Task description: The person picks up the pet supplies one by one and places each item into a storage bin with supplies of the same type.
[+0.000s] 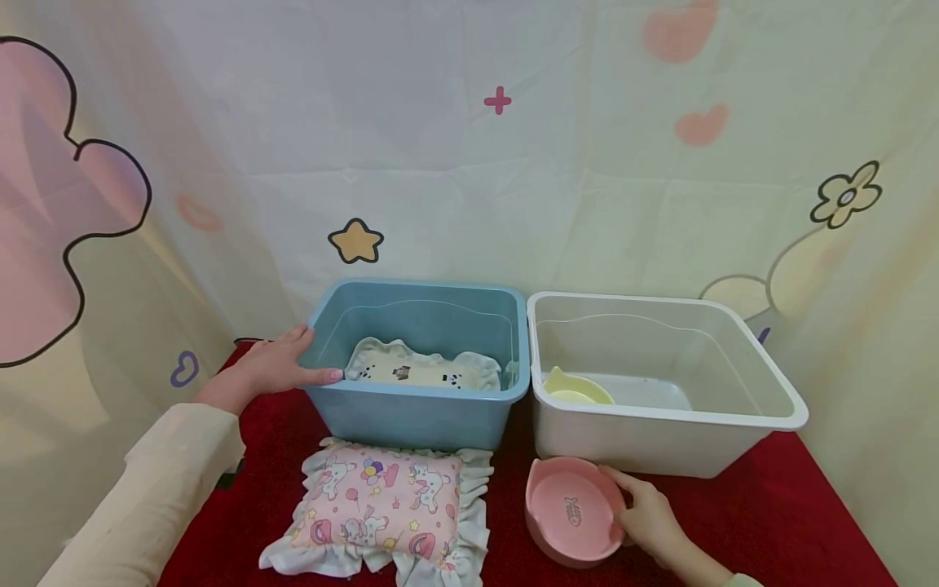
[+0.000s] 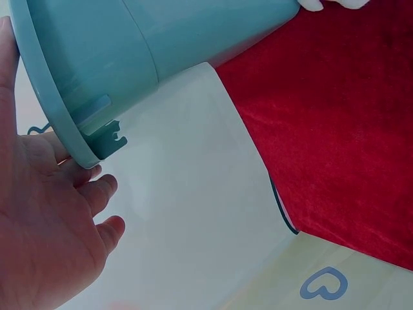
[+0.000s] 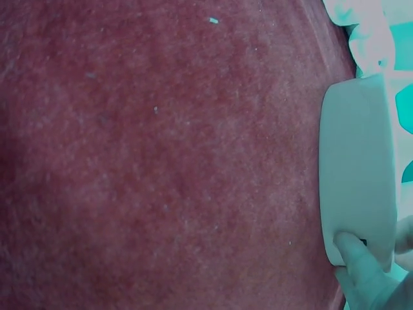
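Observation:
At the left corner of a blue plastic bin [image 1: 418, 416], my left hand [image 1: 282, 363] holds the rim. The left wrist view shows the left hand [image 2: 55, 206] with its thumb along the rim and fingers under the lip of the bin [image 2: 200, 32]. A cream ruffled pillow [image 1: 421, 371] with small animal prints lies inside this bin. My right hand [image 1: 649, 518] grips the right side of a pink cat-eared bowl [image 1: 568, 509] on the red cloth. In the right wrist view the thumb of the right hand [image 3: 374, 278] presses the outer wall of the bowl [image 3: 358, 161], which looks discoloured there.
A white plastic bin [image 1: 616, 440] stands right beside the blue one, with a yellow bowl [image 1: 575, 387] in its left front corner. In front of the blue bin lies a pink ruffled pillow [image 1: 389, 501]. A printed curtain [image 1: 469, 163] hangs behind the red-covered table [image 1: 756, 514].

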The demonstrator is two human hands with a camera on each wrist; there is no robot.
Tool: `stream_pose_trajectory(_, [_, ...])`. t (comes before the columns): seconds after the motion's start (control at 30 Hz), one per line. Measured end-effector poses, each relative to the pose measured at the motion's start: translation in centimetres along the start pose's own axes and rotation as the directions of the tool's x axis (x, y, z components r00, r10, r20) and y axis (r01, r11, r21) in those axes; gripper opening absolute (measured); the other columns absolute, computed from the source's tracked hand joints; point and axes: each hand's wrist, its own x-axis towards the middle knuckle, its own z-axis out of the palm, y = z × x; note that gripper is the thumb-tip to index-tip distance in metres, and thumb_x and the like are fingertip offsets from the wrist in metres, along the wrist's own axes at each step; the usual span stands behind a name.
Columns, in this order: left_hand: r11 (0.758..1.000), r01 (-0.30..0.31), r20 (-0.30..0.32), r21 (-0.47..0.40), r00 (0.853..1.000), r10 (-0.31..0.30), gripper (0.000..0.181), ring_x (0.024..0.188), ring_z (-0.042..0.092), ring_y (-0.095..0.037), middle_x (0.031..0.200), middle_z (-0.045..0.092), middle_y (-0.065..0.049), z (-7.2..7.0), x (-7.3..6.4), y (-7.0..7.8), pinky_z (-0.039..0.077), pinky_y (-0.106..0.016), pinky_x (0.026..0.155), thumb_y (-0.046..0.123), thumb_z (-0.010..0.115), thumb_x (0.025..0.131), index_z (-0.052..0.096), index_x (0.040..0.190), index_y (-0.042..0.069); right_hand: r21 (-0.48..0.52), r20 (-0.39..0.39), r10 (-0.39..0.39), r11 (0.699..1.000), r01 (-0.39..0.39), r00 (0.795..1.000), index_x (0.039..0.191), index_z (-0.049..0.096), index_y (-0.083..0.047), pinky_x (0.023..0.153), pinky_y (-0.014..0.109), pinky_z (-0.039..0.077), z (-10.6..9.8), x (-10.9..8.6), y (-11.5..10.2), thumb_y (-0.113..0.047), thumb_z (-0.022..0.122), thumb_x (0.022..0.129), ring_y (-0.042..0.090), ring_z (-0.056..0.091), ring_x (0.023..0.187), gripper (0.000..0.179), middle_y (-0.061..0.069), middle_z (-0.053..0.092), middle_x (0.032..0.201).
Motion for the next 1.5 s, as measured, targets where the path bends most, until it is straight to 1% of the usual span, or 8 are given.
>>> stream_pose_trajectory(0.17, [1.0,0.003,0.004,-0.002,1.0,-0.003,0.108,0.128,0.009,-0.05,0.144,0.004,-0.028,0.0,-0.1,0.1,0.015,-0.07,0.095,0.066,0.054,0.07,0.008,0.14,-0.001,0.0,-0.005,0.014,1.0,-0.014,1.0,0.13,0.043,-0.001,0.044,0.031,0.051,0.0,-0.1,-0.2,0.016,0.048,0.068,0.016,0.055,0.048,0.064,0.026,0.05,0.114])
stream_pose_trajectory(0.3, [1.0,0.008,0.004,-0.004,1.0,-0.008,0.107,0.128,0.01,-0.05,0.144,0.005,-0.028,0.1,-0.2,0.2,0.017,-0.069,0.094,0.066,0.055,0.07,0.009,0.14,-0.001,0.016,-0.01,0.022,1.0,-0.022,1.0,0.129,0.043,-0.001,0.044,0.031,0.051,0.0,0.0,-0.2,0.017,0.049,0.066,0.016,0.055,0.047,0.065,0.025,0.05,0.114])
stream_pose_trajectory(0.47, [1.0,0.008,0.002,-0.001,1.0,-0.008,0.108,0.128,0.01,-0.05,0.144,0.005,-0.028,0.1,-0.1,0.1,0.017,-0.07,0.094,0.066,0.055,0.069,0.009,0.14,-0.001,0.053,-0.006,0.032,0.998,-0.031,0.999,0.128,0.044,0.0,0.045,0.034,0.052,-0.1,0.1,-0.2,0.018,0.048,0.065,0.017,0.056,0.047,0.066,0.026,0.049,0.115])
stream_pose_trajectory(0.6, [1.0,0.005,0.004,0.002,1.0,-0.005,0.108,0.128,0.01,-0.05,0.144,0.004,-0.028,0.0,0.0,0.0,0.015,-0.07,0.095,0.067,0.054,0.069,0.008,0.14,-0.001,0.051,0.001,0.025,0.998,-0.025,1.0,0.128,0.043,0.002,0.045,0.034,0.052,-0.2,0.1,-0.3,0.018,0.048,0.066,0.017,0.056,0.049,0.064,0.028,0.047,0.118])
stream_pose_trajectory(0.83, [1.0,-0.003,0.002,0.005,1.0,0.003,0.108,0.128,0.01,-0.049,0.144,0.005,-0.029,0.1,0.0,0.1,0.013,-0.069,0.095,0.066,0.054,0.07,0.009,0.14,-0.002,0.051,-0.015,0.021,0.999,-0.02,1.0,0.128,0.043,0.003,0.044,0.034,0.051,-0.2,0.1,-0.4,0.018,0.049,0.065,0.017,0.056,0.048,0.064,0.029,0.046,0.12])
stream_pose_trajectory(1.07, [1.0,-0.002,-0.001,0.008,1.0,0.002,0.107,0.128,0.011,-0.05,0.144,0.006,-0.029,0.1,0.0,0.1,0.015,-0.07,0.094,0.066,0.054,0.07,0.01,0.14,-0.002,0.059,-0.01,0.013,0.998,-0.012,1.0,0.128,0.042,0.005,0.045,0.034,0.052,-0.5,0.1,-0.4,0.019,0.048,0.067,0.017,0.058,0.051,0.062,0.032,0.044,0.123])
stream_pose_trajectory(1.27, [1.0,-0.002,-0.004,0.019,1.0,0.002,0.107,0.128,0.012,-0.05,0.144,0.007,-0.028,0.1,0.1,0.0,0.015,-0.07,0.095,0.066,0.054,0.07,0.01,0.14,-0.001,0.08,-0.01,0.013,0.997,-0.013,1.0,0.127,0.043,0.005,0.045,0.035,0.052,-0.8,-0.1,-0.6,0.019,0.046,0.066,0.018,0.057,0.048,0.063,0.03,0.044,0.123])
stream_pose_trajectory(1.5, [1.0,-0.005,-0.009,0.017,1.0,0.005,0.107,0.127,0.013,-0.05,0.144,0.007,-0.028,0.1,0.1,0.0,0.017,-0.07,0.094,0.066,0.054,0.07,0.01,0.14,0.0,0.089,0.0,0.011,0.996,-0.011,1.0,0.128,0.043,0.004,0.045,0.036,0.052,-1.1,-0.1,-0.8,0.02,0.046,0.067,0.019,0.058,0.048,0.063,0.03,0.044,0.124])
